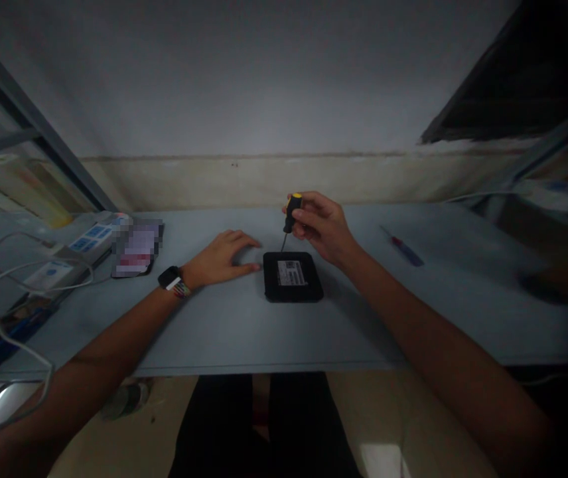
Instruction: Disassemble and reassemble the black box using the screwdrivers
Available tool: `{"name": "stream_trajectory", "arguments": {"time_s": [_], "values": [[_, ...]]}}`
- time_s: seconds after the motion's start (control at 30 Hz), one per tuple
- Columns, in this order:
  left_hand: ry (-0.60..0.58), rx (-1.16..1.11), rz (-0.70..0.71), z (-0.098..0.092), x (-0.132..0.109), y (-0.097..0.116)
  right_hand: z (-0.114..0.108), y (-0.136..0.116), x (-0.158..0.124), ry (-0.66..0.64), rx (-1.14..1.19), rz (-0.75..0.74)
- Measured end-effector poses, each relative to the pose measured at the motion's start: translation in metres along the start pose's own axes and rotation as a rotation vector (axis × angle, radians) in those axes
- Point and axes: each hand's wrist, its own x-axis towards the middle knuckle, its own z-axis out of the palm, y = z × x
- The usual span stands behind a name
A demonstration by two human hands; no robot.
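Note:
A flat black box (292, 277) with a white label lies on the grey table (244, 332). My right hand (321, 227) is closed round a screwdriver (290, 216) with a black and yellow handle; its tip rests at the box's far left corner. My left hand (224, 257) lies flat on the table with fingers stretched out, fingertips touching the box's left edge. A watch sits on my left wrist.
A second screwdriver (403, 247) with a red and blue handle lies to the right. A phone (137, 249), a power strip (82, 244) and white cables (15, 279) crowd the left side. A wall stands behind the table, with shelving at both sides.

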Motion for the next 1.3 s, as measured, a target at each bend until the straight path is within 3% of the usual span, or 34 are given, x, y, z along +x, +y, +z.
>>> {"name": "stream_trajectory", "arguments": {"time_s": [0.17, 0.3, 0.57, 1.3], "values": [[0.031, 0.006, 0.008, 0.019, 0.003, 0.038, 0.001, -0.004, -0.002, -0.055, -0.048, -0.015], [0.057, -0.015, -0.007, 0.036, 0.009, 0.052, 0.004, -0.007, -0.004, -0.094, -0.074, -0.006], [0.037, 0.008, -0.023, 0.054, 0.023, 0.041, 0.000, -0.006, -0.005, -0.220, -0.001, 0.016], [0.005, -0.054, 0.017, 0.053, 0.026, 0.035, 0.012, -0.018, -0.009, 0.030, -0.224, -0.114]]}}
